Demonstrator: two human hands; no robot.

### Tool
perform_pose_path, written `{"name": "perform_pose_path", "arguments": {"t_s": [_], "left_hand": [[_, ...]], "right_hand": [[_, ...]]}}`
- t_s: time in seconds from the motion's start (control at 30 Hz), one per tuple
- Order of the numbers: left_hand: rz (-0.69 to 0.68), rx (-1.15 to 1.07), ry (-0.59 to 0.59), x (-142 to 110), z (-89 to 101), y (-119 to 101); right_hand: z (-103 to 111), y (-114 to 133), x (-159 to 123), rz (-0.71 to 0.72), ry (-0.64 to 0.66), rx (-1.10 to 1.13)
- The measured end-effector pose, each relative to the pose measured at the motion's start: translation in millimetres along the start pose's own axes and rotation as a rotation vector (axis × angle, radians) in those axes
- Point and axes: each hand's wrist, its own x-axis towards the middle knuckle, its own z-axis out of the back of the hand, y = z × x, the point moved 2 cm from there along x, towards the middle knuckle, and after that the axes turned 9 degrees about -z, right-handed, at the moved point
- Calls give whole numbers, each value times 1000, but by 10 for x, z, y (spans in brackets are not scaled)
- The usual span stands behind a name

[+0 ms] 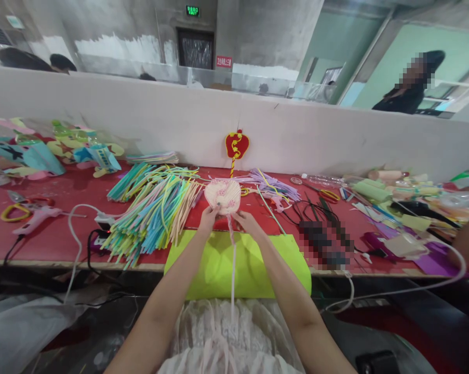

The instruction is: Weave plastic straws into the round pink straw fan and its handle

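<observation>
My left hand [208,218] and my right hand [249,223] both pinch the lower edge of a pale pink heart-shaped woven piece [223,194], held upright over the red table [55,236]. A thin pink cord [233,270] hangs from the piece down to my lap. Beneath my forearms lies a bright yellow-green foam sheet [218,265], drooping over the table's front edge. A heap of long coloured strips [156,210] lies just left of my left hand. A red heart ornament [237,145] hangs on the white partition behind the piece.
A pink glue gun [35,218] with white cable and scissors with yellow handles [14,212] lie at the left. Purple strips [273,187], black cords and foam scraps [393,208] crowd the right. A white partition wall [141,119] backs the table. A person [411,85] stands beyond it.
</observation>
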Motion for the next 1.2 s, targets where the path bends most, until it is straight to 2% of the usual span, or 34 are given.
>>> {"name": "perform_pose_path", "arguments": {"t_s": [0.1,0.2,0.37,0.5,0.7,0.9,0.97,1.1,1.2], "left_hand": [[14,0,50,-28,-35,-14],[23,11,107,-63,-67,-26],[31,33,154,-99,-91,-46],[30,29,185,-128,-111,-75],[31,48,246,-166,-148,-71],[38,46,244,-170,-148,-19],[86,37,303,-196,-167,-6],[216,67,513,-281,-239,11],[258,80,628,-322,-274,22]], "right_hand": [[102,-26,33,-12,-74,209],[153,-8,15,44,-126,295],[141,38,0,119,-109,291],[135,55,21,116,-99,238],[202,33,50,136,-188,223],[225,42,120,144,-236,171],[241,79,135,166,-278,170],[333,161,139,191,-435,160],[432,212,138,175,-478,160]]}}
